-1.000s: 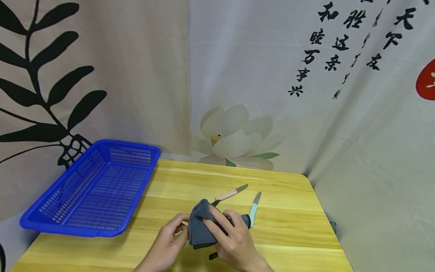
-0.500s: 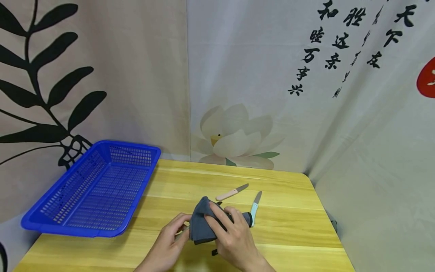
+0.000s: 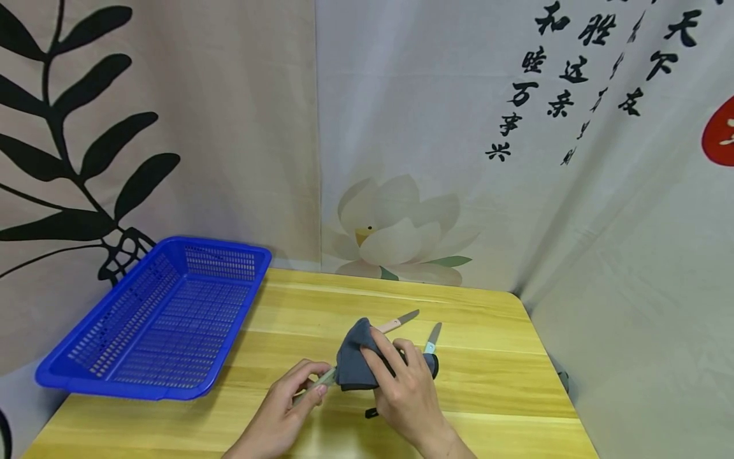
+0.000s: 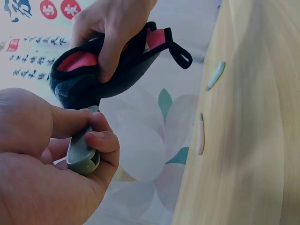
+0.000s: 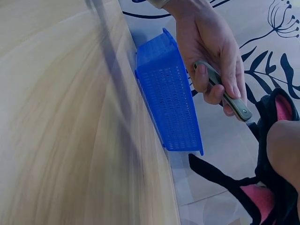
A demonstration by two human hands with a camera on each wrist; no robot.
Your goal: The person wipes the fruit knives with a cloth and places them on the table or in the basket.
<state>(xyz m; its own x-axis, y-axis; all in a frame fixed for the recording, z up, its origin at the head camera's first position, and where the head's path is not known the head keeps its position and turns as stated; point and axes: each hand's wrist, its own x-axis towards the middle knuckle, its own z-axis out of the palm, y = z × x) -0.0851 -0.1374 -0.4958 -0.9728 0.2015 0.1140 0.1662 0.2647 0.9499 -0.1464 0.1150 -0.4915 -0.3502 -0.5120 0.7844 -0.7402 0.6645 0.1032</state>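
Note:
My left hand (image 3: 287, 408) pinches the grey-green handle of a small knife (image 3: 322, 380) (image 4: 82, 154) (image 5: 224, 91). My right hand (image 3: 404, 392) grips a dark grey cloth (image 3: 358, 360) (image 4: 101, 75) (image 5: 274, 154) with a pink inner side, folded around the knife's blade, which is hidden inside it. A black loop (image 3: 371, 413) hangs from the cloth. Both hands are just above the wooden table (image 3: 487, 382), near its front edge.
Two more small knives lie beyond the hands: one with a pink handle (image 3: 395, 323) and one with a light blue handle (image 3: 431, 336). A blue perforated plastic basket (image 3: 160, 319) stands at the table's left side. Printed fabric hangs behind and to the right.
My right hand has slid the cloth to the right and away along the blade, baring more of the handle in my left hand. The other knives and basket have not moved.

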